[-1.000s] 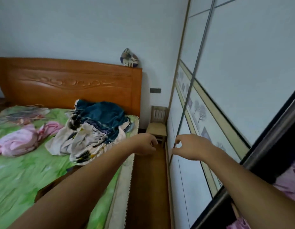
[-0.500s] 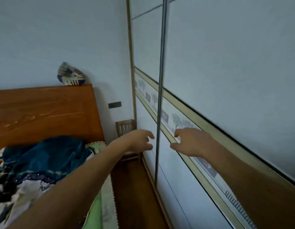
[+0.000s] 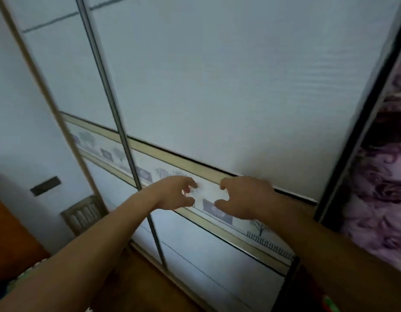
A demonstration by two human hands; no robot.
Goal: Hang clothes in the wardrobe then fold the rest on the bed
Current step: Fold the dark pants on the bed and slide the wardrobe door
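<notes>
One left hand (image 3: 174,192), one right hand (image 3: 244,199), empty, before two wardrobe doors (image 3: 217,86)

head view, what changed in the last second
The view swung right, from the bed to the wardrobe door. Both hands moved with it: left hand and right hand now hover before the door's picture band. Unchanged: both hold nothing, fingers loosely curled.

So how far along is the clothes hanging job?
Done: an opening right of the white sliding wardrobe door shows purple floral fabric inside. In hand: nothing; the left hand and right hand hover empty by that door. Left: folding cannot be judged from this view.
</notes>
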